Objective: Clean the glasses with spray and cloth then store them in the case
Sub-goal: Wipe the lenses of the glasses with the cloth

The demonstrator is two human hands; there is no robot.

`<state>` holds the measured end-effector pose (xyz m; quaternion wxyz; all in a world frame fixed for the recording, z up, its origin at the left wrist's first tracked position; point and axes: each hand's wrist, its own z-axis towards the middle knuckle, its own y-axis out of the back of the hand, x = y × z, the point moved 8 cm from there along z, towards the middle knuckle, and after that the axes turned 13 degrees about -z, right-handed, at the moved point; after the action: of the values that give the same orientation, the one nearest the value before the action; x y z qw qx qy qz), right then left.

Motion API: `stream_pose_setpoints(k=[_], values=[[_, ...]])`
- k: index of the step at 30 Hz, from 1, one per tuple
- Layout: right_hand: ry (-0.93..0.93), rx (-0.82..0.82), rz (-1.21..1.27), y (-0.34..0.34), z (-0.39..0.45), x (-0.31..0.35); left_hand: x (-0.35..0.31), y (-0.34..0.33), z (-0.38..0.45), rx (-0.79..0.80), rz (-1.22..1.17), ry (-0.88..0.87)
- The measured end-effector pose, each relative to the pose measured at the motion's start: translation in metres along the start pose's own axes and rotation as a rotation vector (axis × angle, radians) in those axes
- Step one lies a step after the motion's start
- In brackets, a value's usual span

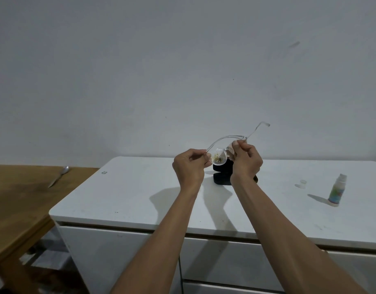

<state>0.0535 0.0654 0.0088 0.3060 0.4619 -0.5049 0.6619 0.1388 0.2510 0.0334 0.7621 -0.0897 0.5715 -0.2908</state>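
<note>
Clear-framed glasses (pixel 220 159) are held up above the white cabinet top (pixel 129 200), their temple arms unfolded and pointing away. One lens shows yellowish dirt. My left hand (pixel 190 166) pinches the left end of the frame. My right hand (pixel 246 161) grips the right end, with a bit of pale cloth (pixel 230 150) showing between its fingers and the lens. A black open case (pixel 222 177) stands on the cabinet right behind my hands, partly hidden. The small spray bottle (pixel 336 192) stands upright far to the right, with its clear cap (pixel 302 183) lying beside it.
A wooden table (pixel 19 209) adjoins the cabinet on the left, with a metal spoon (pixel 58 176) lying on it. A plain wall rises behind. Drawer fronts run below the cabinet's front edge.
</note>
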Motion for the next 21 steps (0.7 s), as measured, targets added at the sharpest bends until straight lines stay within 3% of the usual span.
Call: stream_pose_setpoints(k=[13, 15, 21], values=[[0.173, 0.666, -0.354, 0.005, -0.010, 0.022, -0.001, 0.026, 0.022, 0.034, 0.056, 0.104], [0.173, 0.635, -0.349, 0.009, -0.007, 0.022, -0.001, 0.022, 0.022, 0.063, 0.074, 0.097], [0.137, 0.293, -0.284, 0.018, 0.012, 0.017, -0.005, 0.013, 0.021, 0.079, 0.084, 0.056]])
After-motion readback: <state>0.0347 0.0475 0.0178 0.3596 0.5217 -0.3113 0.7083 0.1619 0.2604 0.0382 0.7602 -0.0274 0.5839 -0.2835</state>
